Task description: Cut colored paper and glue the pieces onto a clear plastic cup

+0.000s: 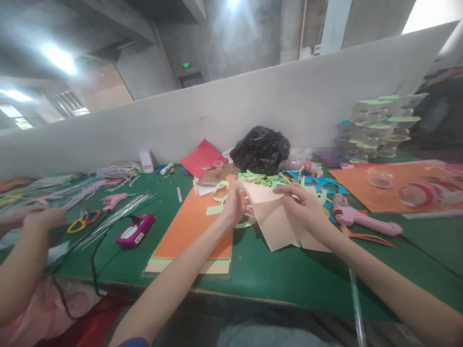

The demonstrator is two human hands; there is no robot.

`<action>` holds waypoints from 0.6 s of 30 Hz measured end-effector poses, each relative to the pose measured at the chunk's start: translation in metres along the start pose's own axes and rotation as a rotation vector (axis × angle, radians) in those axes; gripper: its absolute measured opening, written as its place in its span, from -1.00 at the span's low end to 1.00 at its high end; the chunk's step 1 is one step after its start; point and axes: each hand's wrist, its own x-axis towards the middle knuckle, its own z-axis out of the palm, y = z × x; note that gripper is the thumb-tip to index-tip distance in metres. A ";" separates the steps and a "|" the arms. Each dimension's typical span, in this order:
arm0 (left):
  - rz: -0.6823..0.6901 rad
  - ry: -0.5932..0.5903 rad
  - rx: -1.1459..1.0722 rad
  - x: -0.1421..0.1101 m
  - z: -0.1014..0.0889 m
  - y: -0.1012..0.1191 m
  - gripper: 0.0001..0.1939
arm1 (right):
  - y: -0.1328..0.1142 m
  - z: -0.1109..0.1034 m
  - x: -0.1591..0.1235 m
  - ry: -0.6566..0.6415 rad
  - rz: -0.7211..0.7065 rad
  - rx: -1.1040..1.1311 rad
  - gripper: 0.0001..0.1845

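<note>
A pale peach sheet of paper [277,224] with fold creases is held up above the green table [260,277]. My left hand [234,205] is closed at the sheet's left edge, its thumb upright beside the paper. At the upper right edge my right hand [302,205] pinches the sheet between thumb and fingers. Behind the paper lie light green paper strips [262,178]. Left of my hands is a stack of coloured paper with an orange sheet [195,224] on top. A pink hot glue gun [365,220] rests to the right of my right hand.
A black plastic bag [260,150] and a red sheet [202,159] are by the partition. Left lie a purple power strip [135,232], yellow-handled scissors [84,221] and another glue gun [115,201]. A co-worker's hand [45,219] is at far left. Plastic-cup tiers [379,127] stand right.
</note>
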 end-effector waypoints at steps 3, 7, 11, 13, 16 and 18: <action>0.028 0.016 0.058 -0.002 0.001 0.002 -0.32 | 0.004 -0.001 0.000 -0.010 -0.036 -0.014 -0.66; 0.080 0.053 0.120 -0.004 0.004 0.002 -0.53 | 0.004 -0.002 0.000 -0.005 -0.034 -0.020 -0.67; 0.106 0.118 0.150 -0.004 0.005 0.001 -0.70 | 0.001 -0.001 -0.001 -0.020 -0.037 -0.013 -0.65; 0.123 0.133 0.163 -0.003 0.004 0.001 -0.74 | -0.002 0.000 -0.002 -0.032 -0.042 -0.012 -0.66; 0.134 0.135 0.212 -0.003 0.003 0.000 -0.76 | -0.005 0.001 -0.002 -0.030 0.017 0.002 -0.67; 0.157 0.123 0.270 -0.005 0.004 0.000 -0.79 | -0.006 0.001 -0.002 -0.041 0.078 0.015 -0.63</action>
